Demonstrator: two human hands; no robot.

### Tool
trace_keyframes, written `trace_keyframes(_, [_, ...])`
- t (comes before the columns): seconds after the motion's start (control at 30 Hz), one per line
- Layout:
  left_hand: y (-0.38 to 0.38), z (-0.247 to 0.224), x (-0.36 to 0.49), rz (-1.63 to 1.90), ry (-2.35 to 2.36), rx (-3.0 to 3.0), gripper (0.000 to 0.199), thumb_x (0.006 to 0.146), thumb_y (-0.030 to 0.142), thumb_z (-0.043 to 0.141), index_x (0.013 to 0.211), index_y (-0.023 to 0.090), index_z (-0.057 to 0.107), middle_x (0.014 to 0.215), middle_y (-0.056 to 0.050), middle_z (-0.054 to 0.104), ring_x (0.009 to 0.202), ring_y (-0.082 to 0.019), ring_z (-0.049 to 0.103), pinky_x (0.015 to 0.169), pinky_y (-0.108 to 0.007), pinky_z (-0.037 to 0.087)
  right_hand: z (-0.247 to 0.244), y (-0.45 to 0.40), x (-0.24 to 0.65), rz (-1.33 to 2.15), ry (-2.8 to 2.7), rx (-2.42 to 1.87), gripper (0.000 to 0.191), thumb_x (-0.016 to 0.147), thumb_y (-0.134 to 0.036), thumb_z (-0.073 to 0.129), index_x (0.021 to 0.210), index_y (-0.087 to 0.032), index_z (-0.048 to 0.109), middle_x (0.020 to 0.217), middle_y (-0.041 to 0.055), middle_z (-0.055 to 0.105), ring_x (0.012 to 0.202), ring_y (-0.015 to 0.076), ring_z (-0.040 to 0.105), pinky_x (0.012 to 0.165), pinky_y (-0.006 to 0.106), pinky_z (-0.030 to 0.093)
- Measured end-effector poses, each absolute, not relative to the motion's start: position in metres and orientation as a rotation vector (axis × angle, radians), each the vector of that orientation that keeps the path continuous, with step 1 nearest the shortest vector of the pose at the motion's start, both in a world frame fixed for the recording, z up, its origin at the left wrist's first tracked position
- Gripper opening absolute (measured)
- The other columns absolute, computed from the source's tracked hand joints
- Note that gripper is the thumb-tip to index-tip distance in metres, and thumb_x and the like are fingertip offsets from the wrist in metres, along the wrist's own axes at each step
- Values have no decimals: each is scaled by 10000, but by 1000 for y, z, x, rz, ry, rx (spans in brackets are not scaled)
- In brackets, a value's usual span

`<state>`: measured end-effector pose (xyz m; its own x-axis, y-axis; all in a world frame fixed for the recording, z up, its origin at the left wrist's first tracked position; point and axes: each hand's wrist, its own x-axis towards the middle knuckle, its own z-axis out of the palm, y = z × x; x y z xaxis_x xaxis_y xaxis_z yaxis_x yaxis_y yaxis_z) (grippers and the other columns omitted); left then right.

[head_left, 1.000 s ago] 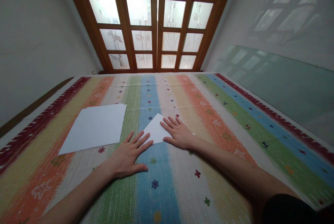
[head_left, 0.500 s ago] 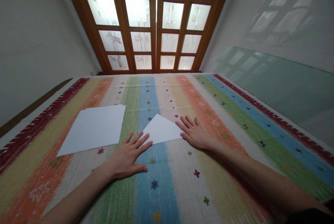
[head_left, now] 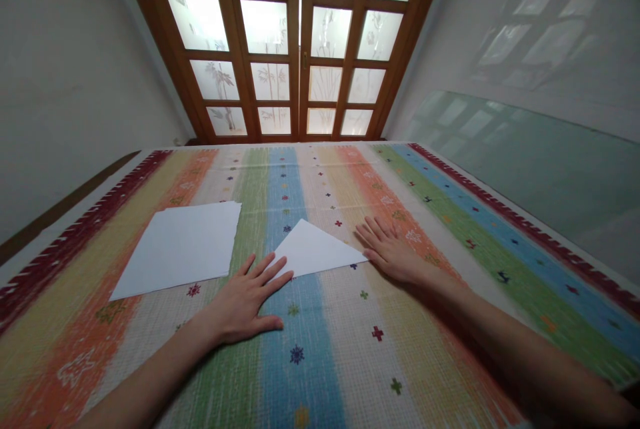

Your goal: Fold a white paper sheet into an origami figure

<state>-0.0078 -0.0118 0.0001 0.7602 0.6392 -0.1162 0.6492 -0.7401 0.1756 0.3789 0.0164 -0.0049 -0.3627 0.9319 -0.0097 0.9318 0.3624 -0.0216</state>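
A white sheet of paper folded into a triangle (head_left: 315,248) lies flat on the striped tablecloth (head_left: 320,362), its peak pointing away from me. My left hand (head_left: 250,299) rests spread out, with its fingertips on the triangle's left corner. At the opposite corner, my right hand (head_left: 389,252) lies flat with fingers stretched out; its index fingertip is at or just beside the paper's tip. Left of the triangle sits a stack of white paper (head_left: 180,249) with slightly uneven edges.
Beyond the table's far edge stands a wooden door (head_left: 299,49) with frosted panes. A pale glass panel (head_left: 525,156) leans along the right wall. On the left a brown wooden edge (head_left: 65,206) runs beside the cloth.
My right hand has slid rightward along the folded paper to its right corner, uncovering more of it. My left hand and the paper stay in place.
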Motion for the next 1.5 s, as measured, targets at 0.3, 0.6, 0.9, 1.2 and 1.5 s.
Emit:
trace_keyframes(0.3, [-12, -2, -9, -93, 1022, 2775, 874, 829, 810, 348, 1543, 337, 173, 1624, -55, 135, 1489, -339, 123, 1168, -599, 91, 8, 7, 238, 254, -2762, -1015, 960, 897, -707, 384, 1544, -55, 108, 1606, 203, 121, 1504, 273, 27, 1215, 489, 101])
trace_keyframes(0.6, [-11, -6, -9, -63, 1015, 2797, 900, 821, 814, 359, 1549, 334, 134, 1620, -57, 165, 1484, -340, 149, 1170, -594, 104, -13, 26, 220, 255, -2772, -1109, 818, 954, -650, 302, 1535, -83, 200, 1588, 183, 214, 1489, 279, 159, 1204, 475, 155])
trace_keyframes(0.9, [-13, -3, -10, -85, 1015, 2769, 876, 826, 809, 360, 1543, 351, 157, 1621, -51, 157, 1484, -343, 150, 1164, -602, 111, -3, 22, 258, 164, -2789, -1317, 640, 999, -501, 315, 1528, -143, 269, 1585, 129, 246, 1476, 274, 216, 1194, 484, 189])
trace_keyframes(1.2, [-12, 0, -8, -100, 1029, 2761, 875, 821, 813, 362, 1539, 340, 196, 1617, -52, 174, 1481, -339, 164, 1172, -594, 94, -9, 19, 301, 114, -2744, -1504, 603, 1001, -445, 274, 1530, -157, 271, 1589, 122, 234, 1476, 299, 202, 1180, 524, 202])
trace_keyframes(1.5, [-13, 0, -14, -83, 1018, 2758, 893, 832, 801, 361, 1550, 312, 152, 1614, -70, 172, 1481, -343, 159, 1172, -594, 80, -14, 15, 331, 154, -2682, -1593, 592, 998, -447, 277, 1527, -183, 279, 1598, 120, 202, 1480, 318, 170, 1171, 588, 162])
